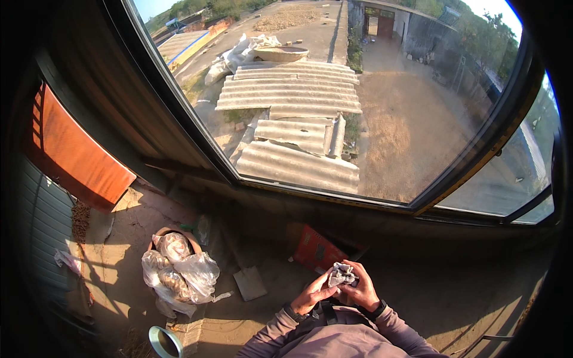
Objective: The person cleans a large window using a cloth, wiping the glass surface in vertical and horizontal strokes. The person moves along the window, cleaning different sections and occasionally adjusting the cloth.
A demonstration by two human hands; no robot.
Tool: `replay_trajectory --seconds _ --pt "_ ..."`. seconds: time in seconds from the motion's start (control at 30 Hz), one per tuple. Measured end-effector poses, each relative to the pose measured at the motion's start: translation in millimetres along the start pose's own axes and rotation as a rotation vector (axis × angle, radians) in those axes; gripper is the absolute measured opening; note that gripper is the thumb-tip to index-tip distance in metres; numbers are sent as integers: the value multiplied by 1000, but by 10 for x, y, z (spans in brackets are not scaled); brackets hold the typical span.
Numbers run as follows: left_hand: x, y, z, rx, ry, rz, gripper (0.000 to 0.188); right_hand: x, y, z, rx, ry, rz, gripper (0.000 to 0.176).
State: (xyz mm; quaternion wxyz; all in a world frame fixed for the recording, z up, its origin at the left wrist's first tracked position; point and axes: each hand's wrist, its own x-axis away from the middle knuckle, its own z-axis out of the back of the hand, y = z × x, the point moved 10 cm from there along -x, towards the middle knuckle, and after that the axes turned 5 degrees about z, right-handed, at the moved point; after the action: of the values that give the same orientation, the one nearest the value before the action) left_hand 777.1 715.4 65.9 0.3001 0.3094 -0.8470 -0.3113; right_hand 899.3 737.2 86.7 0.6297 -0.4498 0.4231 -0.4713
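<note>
A crumpled, light grey cloth (342,274) is bunched up in front of my body, pressed between both hands. My left hand (315,293) grips it from the left, with the thumb along its lower edge. On the right side, my right hand (363,288) curls its fingers over the cloth's top and side. Whether anything is wrapped inside the cloth cannot be seen. Both wrists wear dark bands. Just beyond the hands, a red box (317,249) lies tilted on the floor in shade.
Clear plastic bags (181,275) with contents rest on a clay pot (193,241) at the left. A flat metal shovel blade (250,283) lies between them and me. A pale blue-green bucket (165,342) stands at lower left. A large framed window (327,193) spans the wall ahead.
</note>
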Motion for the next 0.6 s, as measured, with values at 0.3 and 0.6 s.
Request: replay_trajectory --seconds 0.3,0.6 --pt "-140 123 179 -40 123 9 59 23 486 225 -916 103 -403 42" --pt "-176 435 965 -14 364 -192 39 30 418 620 -1102 147 -443 38"
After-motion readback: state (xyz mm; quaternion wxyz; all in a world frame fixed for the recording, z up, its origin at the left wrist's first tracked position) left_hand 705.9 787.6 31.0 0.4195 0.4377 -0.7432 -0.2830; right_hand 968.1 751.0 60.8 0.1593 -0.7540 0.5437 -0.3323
